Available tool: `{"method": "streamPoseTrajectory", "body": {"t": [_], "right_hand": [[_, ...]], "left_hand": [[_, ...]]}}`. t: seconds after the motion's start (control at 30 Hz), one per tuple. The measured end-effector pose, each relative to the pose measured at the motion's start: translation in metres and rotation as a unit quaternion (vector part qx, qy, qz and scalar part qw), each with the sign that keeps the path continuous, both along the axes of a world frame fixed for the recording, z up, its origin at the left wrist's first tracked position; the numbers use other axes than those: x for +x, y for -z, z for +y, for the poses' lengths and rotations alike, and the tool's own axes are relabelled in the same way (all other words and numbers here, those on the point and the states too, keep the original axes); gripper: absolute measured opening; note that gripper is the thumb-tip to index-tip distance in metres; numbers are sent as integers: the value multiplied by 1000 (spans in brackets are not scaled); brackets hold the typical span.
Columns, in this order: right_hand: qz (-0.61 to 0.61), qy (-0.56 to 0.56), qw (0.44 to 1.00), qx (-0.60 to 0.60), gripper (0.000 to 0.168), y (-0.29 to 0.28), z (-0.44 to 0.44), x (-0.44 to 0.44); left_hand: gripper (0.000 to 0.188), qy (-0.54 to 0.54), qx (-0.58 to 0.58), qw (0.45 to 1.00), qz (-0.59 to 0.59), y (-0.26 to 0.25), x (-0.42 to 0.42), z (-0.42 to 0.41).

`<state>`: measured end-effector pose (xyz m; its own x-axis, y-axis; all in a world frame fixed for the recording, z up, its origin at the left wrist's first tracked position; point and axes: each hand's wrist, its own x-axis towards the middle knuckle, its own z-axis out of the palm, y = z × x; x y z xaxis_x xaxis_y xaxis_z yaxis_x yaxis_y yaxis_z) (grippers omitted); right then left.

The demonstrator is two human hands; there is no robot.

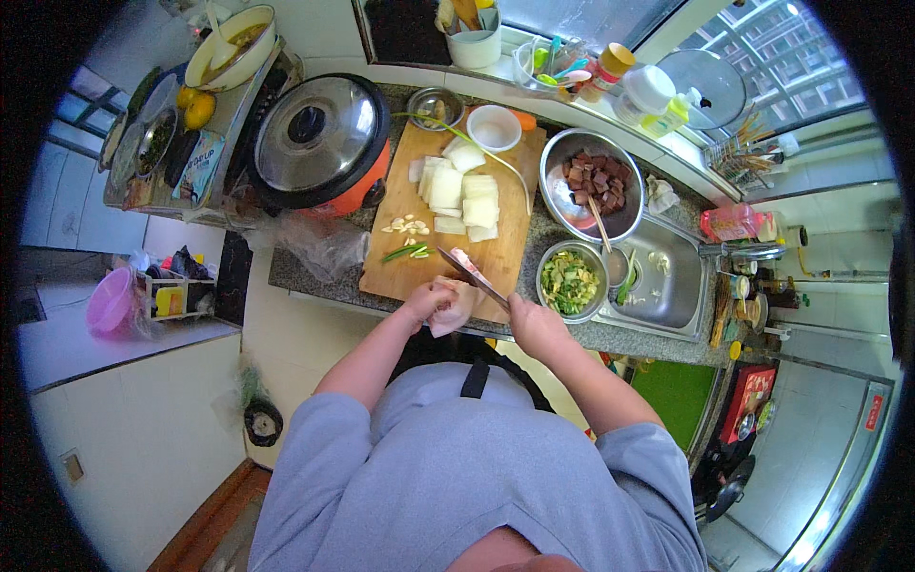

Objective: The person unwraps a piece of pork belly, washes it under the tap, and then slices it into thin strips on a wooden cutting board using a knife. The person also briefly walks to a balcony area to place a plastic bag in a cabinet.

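My left hand (432,300) presses a piece of pale, fatty meat (456,309) at the front edge of a wooden cutting board (386,268). In my right hand (532,325) is a kitchen knife (477,277), its blade angled across the meat toward the far left. A pinkish-white slice of meat (469,262) lies along the far side of the blade. Beyond it, white vegetable slices (447,187) are stacked on the board. Peeled garlic cloves (406,224) and cut green onion (407,251) lie left of them. A long green onion stalk (493,154) crosses the back of the board.
Right of the board stand a steel bowl of dark cubes (572,204) with chopsticks, a bowl of chopped greens (570,281) and a steel sink (672,300). A lidded electric pan (314,136) and a crumpled plastic bag (322,247) are at left. A white bowl (493,129) stands behind.
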<state>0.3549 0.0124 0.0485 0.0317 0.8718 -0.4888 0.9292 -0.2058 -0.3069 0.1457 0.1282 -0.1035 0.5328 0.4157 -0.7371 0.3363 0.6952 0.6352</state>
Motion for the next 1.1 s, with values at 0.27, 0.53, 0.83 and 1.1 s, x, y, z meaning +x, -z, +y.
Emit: {"method": "streamPoseTrajectory", "body": {"t": [0.27,0.53,0.83,1.1], "right_hand": [[-19,-33,999,-22,13,6,9,0],[23,6,999,-29,14,30,37,-19],[8,27,1000,-4,17,66,37,-22],[19,61,995,-80,22,48,10,-9]], "left_hand": [[25,-33,-4,999,-27,1,3,-2],[26,-43,7,999,-5,7,4,-5],[29,-72,6,997,5,9,7,-9],[27,-57,6,998,-14,12,6,-6]]}}
